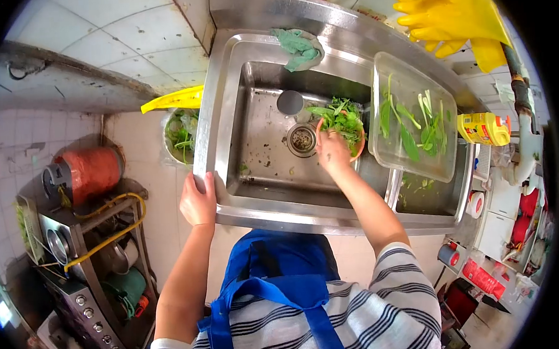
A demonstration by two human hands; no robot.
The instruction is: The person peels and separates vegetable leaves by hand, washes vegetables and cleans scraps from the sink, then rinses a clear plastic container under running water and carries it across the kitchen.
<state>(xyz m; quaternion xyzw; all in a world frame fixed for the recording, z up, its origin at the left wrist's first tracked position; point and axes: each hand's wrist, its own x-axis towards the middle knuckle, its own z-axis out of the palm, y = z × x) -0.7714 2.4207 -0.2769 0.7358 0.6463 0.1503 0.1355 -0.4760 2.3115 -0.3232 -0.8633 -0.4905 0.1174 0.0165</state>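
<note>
My left hand (pixel 199 201) is at the near left corner of the steel sink (pixel 211 140), its fingers closed over the rim. Inside the large basin, my right hand (pixel 332 150) grips the near left edge of an orange basket (pixel 359 146). Leafy greens (pixel 343 117) fill that basket, which stands right of the drain (pixel 302 140). The fingertips of my right hand are partly hidden at the rim and leaves. Small plant scraps lie on the basin floor.
A clear plastic tub (pixel 389 159) with stems and leaves rests across the smaller basin. Behind are a green cloth (pixel 299 49) and yellow rubber gloves (pixel 451 17). A yellow bottle (pixel 484 129) stands right; a bin with greens (pixel 181 136) is left, near a metal rack (pixel 96 231).
</note>
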